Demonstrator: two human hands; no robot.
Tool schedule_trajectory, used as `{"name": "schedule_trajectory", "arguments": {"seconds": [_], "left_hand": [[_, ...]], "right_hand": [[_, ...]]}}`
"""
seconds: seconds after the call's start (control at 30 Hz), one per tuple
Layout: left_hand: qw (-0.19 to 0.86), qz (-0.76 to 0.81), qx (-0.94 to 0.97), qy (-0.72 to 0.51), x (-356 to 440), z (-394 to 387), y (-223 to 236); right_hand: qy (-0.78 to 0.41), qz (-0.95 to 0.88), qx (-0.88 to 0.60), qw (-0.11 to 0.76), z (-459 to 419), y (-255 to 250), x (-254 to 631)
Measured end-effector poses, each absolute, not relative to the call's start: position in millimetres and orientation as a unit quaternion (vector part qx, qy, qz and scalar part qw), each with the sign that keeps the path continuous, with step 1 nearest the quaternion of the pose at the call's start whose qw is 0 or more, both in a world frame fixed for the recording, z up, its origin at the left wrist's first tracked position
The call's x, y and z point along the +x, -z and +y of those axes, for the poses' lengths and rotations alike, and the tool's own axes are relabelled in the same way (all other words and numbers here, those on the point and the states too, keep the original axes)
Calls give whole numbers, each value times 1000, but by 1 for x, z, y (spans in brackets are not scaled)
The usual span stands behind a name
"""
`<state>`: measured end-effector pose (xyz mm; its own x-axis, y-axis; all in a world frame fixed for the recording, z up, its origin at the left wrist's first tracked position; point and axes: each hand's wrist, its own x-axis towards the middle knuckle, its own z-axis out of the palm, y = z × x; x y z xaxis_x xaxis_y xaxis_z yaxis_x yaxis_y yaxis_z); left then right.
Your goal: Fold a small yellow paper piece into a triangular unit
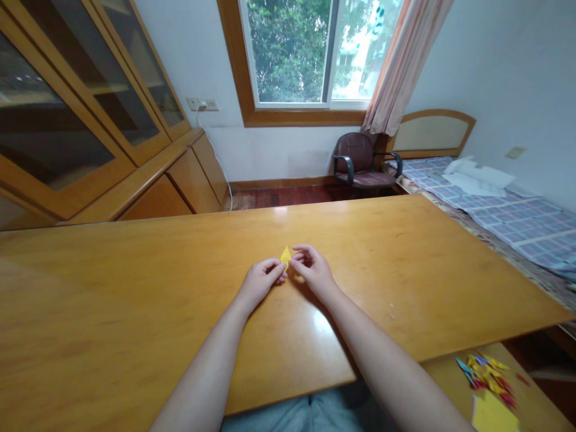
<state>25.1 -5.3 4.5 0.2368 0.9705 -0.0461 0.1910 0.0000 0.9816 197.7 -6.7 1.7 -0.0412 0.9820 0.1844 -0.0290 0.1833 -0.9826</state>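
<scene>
Over the middle of the broad wooden table (pixel 157 288), you hold a small yellow paper piece (pixel 286 255) up between your hands, its pointed end away from you. Your left hand (pixel 261 279) pinches its lower left side between thumb and fingers. Your right hand (pixel 315 273) is at the other side, thumb close against the edge and fingers curved and partly spread; whether it grips, you cannot tell from this view.

The piece looks already folded to a narrow point, so some folding seems done; whether any folds are left does not show. At your lower right, on a lower surface (pixel 438 375), lies a pile of small coloured pieces (pixel 489 371), mostly yellow and red, beside yellow paper (pixel 492 413) that looks flat and unfolded.

Your fingertips cover the piece's lower part and hide its creases. The pile is too blurred to count, and the bottom of the view cuts off the yellow paper.
</scene>
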Motion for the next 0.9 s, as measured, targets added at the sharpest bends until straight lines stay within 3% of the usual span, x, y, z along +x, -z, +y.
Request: {"name": "schedule_trajectory", "arguments": {"seconds": [0.9], "left_hand": [[501, 483, 605, -387, 24, -5, -3]], "right_hand": [[-472, -552, -429, 537, -5, 2, 197]]}}
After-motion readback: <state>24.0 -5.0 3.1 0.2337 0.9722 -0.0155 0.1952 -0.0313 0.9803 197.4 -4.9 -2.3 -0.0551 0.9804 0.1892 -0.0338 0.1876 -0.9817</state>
